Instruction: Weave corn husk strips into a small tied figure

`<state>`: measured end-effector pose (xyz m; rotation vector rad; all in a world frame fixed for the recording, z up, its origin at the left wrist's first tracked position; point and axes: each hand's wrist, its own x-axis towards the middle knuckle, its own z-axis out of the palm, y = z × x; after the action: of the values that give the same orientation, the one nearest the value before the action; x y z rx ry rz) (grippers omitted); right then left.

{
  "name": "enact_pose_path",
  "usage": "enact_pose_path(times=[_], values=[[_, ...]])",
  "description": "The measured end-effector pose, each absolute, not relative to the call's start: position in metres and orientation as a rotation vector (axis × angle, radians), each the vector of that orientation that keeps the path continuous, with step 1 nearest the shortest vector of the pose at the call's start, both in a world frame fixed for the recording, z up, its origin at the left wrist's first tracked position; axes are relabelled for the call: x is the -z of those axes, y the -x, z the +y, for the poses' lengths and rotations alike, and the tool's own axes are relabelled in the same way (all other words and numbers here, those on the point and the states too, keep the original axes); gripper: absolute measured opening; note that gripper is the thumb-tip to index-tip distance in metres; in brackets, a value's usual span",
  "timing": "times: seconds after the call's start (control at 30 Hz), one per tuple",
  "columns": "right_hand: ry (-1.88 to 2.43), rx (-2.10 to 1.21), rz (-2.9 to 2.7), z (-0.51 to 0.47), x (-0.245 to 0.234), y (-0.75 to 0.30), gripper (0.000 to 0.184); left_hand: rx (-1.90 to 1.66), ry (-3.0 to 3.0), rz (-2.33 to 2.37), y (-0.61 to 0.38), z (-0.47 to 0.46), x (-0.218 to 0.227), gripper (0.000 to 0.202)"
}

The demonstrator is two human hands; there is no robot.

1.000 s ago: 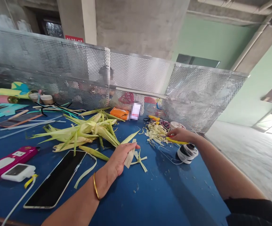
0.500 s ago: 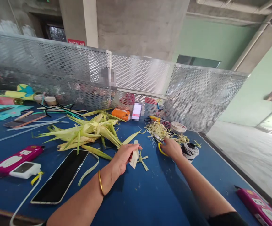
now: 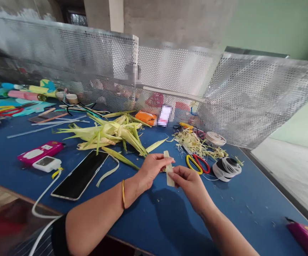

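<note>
In the head view, a short pale strip of corn husk [image 3: 169,170] stands nearly upright between my two hands. My left hand [image 3: 154,168], with a gold bangle at the wrist, pinches it from the left. The thumb and fingers of my right hand [image 3: 187,179] close on its lower right edge. Just beyond my right hand lie scissors [image 3: 198,164] with one yellow and one red handle, their blades partly under husk shreds. A pile of green and cream corn husks [image 3: 113,133] lies beyond my left hand. One loose husk leaf [image 3: 156,145] rests beside the pile.
A heap of husk shreds [image 3: 190,142], a spool of white cord [image 3: 226,169] and a tape roll [image 3: 215,138] sit at the right. To the left lie a large phone [image 3: 80,175], a magenta device [image 3: 40,153] and a white gadget [image 3: 47,164]. A perforated metal screen [image 3: 172,71] borders the back.
My right hand has left the scissors, which now lie on the table, and moved left to grip the husk strip. My left hand still holds the strip. The view has shifted.
</note>
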<state>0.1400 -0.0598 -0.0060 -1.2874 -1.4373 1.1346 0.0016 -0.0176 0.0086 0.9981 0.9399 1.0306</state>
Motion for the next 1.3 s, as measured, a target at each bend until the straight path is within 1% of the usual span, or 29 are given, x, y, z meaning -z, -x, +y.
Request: enact_pose_path(times=[0.13,0.27,0.4,0.5,0.57,0.63,0.73,0.87,1.1,1.3], values=[[1.296,-1.196,-1.363,-0.059,0.009,-0.144,0.04,-1.102,-1.008,0.967,0.0,-0.013,-0.006,0.03],[1.306,-1.071,-1.284,-0.055,0.014,-0.149,0.038,-0.987,-1.045,0.959,0.001,-0.013,-0.004,0.043],[1.312,-0.981,-1.292,-0.058,0.017,-0.147,0.036,-0.908,-1.175,0.953,-0.002,-0.017,-0.003,0.032],[1.309,-0.935,-1.406,-0.062,0.014,-0.149,0.027,-0.959,-1.153,0.999,-0.002,-0.017,-0.006,0.026],[1.305,-0.792,-1.503,-0.063,0.011,-0.153,0.018,-0.979,-1.103,1.034,-0.001,-0.016,-0.008,0.024],[1.268,-0.545,-1.624,-0.063,0.008,-0.158,0.012,-0.986,-1.064,1.052,0.001,-0.015,-0.01,0.024],[1.128,-0.228,-1.84,-0.063,0.007,-0.163,0.016,-0.983,-1.047,1.033,0.001,-0.016,-0.01,0.025],[1.025,-0.011,-1.99,-0.064,0.009,-0.161,0.014,-0.969,-1.06,0.98,-0.001,-0.018,-0.006,0.025],[1.049,0.148,-1.962,-0.065,0.008,-0.162,0.013,-0.863,-0.941,0.868,-0.002,-0.022,-0.005,0.032],[1.069,0.207,-1.97,-0.064,0.009,-0.162,0.012,-0.844,-0.923,0.901,-0.002,-0.023,-0.008,0.024]])
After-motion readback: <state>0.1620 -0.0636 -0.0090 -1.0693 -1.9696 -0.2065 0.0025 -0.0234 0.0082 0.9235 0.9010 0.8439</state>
